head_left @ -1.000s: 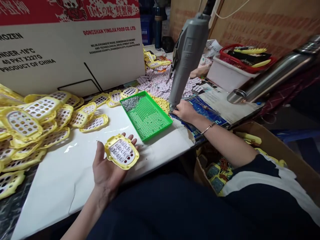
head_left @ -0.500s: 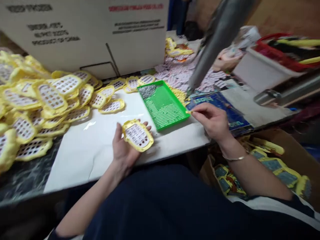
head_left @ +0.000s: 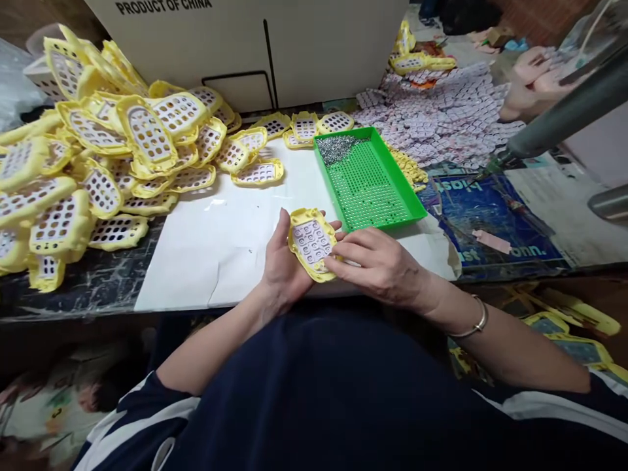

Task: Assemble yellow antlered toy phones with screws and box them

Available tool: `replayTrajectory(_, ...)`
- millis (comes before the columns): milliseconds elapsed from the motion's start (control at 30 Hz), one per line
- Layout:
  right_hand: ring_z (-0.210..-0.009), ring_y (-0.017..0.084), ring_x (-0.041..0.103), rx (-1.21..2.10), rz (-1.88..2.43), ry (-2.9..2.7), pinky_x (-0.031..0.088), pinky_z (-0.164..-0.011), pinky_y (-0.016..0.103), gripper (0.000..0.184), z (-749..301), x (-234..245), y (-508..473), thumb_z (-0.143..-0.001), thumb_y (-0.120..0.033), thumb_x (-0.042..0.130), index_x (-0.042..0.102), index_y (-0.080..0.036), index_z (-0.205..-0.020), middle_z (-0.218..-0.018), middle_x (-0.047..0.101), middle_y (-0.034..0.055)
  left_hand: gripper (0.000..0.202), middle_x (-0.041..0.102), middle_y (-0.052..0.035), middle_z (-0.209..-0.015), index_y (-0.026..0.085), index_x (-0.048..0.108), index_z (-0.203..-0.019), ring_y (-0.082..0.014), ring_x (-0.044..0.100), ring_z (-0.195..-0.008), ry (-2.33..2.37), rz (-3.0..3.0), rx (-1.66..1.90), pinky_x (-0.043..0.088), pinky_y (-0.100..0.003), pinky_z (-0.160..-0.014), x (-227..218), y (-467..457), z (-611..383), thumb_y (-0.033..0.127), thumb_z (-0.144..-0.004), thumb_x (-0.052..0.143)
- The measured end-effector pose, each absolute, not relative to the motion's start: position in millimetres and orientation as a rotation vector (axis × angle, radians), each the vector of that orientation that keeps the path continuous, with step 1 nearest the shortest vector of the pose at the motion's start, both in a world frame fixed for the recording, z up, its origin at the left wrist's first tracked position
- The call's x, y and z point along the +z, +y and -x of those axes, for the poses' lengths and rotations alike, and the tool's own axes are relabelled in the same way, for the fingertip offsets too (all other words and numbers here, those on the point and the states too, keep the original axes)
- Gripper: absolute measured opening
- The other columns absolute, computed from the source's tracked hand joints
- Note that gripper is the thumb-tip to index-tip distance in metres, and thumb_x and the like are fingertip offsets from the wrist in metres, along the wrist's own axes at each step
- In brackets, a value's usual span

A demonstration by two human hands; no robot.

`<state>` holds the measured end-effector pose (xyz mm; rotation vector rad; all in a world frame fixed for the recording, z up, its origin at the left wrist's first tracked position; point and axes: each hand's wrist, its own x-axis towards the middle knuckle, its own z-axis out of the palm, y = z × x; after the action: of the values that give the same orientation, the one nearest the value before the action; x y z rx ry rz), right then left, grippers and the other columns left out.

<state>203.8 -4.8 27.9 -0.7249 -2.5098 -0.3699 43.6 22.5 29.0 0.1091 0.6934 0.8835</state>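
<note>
1. The left hand (head_left: 280, 265) lies palm up at the near edge of the table, cupped around a yellow keypad frame (head_left: 312, 243); the thumb stands along the frame's left rim and the fingers curl up behind its far side, so the frame is held in the palm.
2. The right hand (head_left: 380, 265) lies palm down just beside it; its fingers (head_left: 349, 252) are stretched out close together with the tips on the frame's right edge; the thumb is hidden, so it cannot be told whether this hand pinches the frame or only touches it; a thin bracelet (head_left: 479, 318) circles the wrist.
3. The frame sits tilted above a white sheet (head_left: 220, 229), its pale button pad facing up.
4. Just beyond the hands is a green tray (head_left: 375, 190) full of small holes, with a heap of screws (head_left: 337, 147) in its far corner.
5. To the left a pile of yellow frames (head_left: 98, 150) spreads over the table, reaching the cardboard box (head_left: 318, 46) at the back.
6. To the right lie many pale rubber pads (head_left: 441, 114), a blue printed sheet (head_left: 490, 216), and a grey power screwdriver (head_left: 564, 121) hanging at a slant with its tip above that sheet.
</note>
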Motion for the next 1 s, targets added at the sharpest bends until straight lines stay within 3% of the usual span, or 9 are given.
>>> replayTrajectory(200,-0.087,0.02,0.055,-0.414,0.822,-2.611,0.047,-0.077,0.036,0.024,-196.3,31.0,-16.4,-0.093,-0.02,0.045,0.065,-0.011,-0.102,-0.09,0.069,0.009,0.061,0.072,-0.013,-0.083,0.01,0.061,-0.107,-0.0244,0.07,-0.084,0.735,-0.146,0.895,0.053,-0.041,-0.085,28.6,24.8,-41.7,0.056,-0.093,0.024)
replayTrajectory(300,-0.088,0.02,0.055,-0.447,0.844,-2.568,0.047,-0.079,0.036,0.024,-197.5,28.2,-17.8,-0.093,-0.028,0.048,0.067,-0.015,-0.1,-0.093,0.07,0.007,0.063,0.072,-0.014,-0.086,0.01,0.06,-0.112,-0.0267,0.07,-0.089,0.738,-0.144,0.903,0.053,-0.044,-0.085,29.3,25.0,-40.7,0.055,-0.093,0.022)
replayTrajectory(500,-0.09,0.02,0.056,-0.465,0.794,-2.563,0.048,-0.083,0.038,0.018,-201.3,23.1,-13.4,-0.089,-0.021,0.054,0.067,-0.016,-0.1,-0.095,0.071,0.0074,0.061,0.071,-0.0173,-0.098,0.009,0.061,-0.112,-0.0301,0.067,-0.1,0.712,-0.131,0.896,0.053,-0.048,-0.086,28.0,23.3,-39.8,0.054,-0.093,0.024)
replayTrajectory(667,-0.09,0.02,0.058,-0.344,0.769,-2.422,0.049,-0.084,0.039,0.019,-207.3,27.2,-15.7,-0.088,-0.027,0.057,0.067,-0.018,-0.102,-0.097,0.071,0.0073,0.064,0.071,-0.0175,-0.101,0.009,0.059,-0.118,-0.0308,0.066,-0.104,0.71,-0.113,0.911,0.051,-0.049,-0.09,28.4,25.0,-35.8,0.056,-0.093,0.025)
replayTrajectory(767,-0.086,0.016,0.062,0.034,0.916,-2.283,0.051,-0.079,0.034,0.019,-235.2,44.6,-27.7,-0.09,-0.027,0.054,0.068,-0.02,-0.099,-0.095,0.071,0.0068,0.066,0.072,-0.0172,-0.096,0.008,0.054,-0.125,-0.0298,0.068,-0.097,0.786,-0.118,0.928,0.053,-0.049,-0.089,33.7,24.1,-34.7,0.057,-0.092,0.024)
replayTrajectory(867,-0.074,0.013,0.065,0.723,1.226,-2.021,0.052,-0.067,0.026,0.027,-288.7,67.2,-48.4,-0.089,-0.039,0.054,0.072,-0.018,-0.09,-0.084,0.071,0.0047,0.065,0.073,-0.0141,-0.092,0.012,0.053,-0.128,-0.0262,0.071,-0.085,0.904,-0.124,0.999,0.057,-0.044,-0.081,36.9,25.3,-35.4,0.058,-0.091,0.026)
replayTrajectory(933,-0.066,0.013,0.065,1.089,1.527,-1.775,0.052,-0.062,0.026,0.031,-332.7,74.6,-68.0,-0.081,-0.047,0.061,0.073,-0.019,-0.08,-0.075,0.071,0.0029,0.061,0.074,-0.0109,-0.096,0.017,0.053,-0.128,-0.0239,0.07,-0.085,0.965,-0.107,0.973,0.058,-0.04,-0.081,35.2,28.3,-33.2,0.057,-0.091,0.026)
replayTrajectory(1000,-0.06,0.013,0.064,1.253,1.998,-1.462,0.052,-0.062,0.026,0.024,-374.7,69.3,-90.9,-0.077,-0.041,0.067,0.074,-0.019,-0.073,-0.067,0.069,0.0015,0.066,0.074,-0.0078,-0.099,0.019,0.05,-0.131,-0.0226,0.069,-0.089,0.945,-0.129,0.964,0.057,-0.037,-0.083,31.7,31.0,-23.9,0.064,-0.086,0.031)
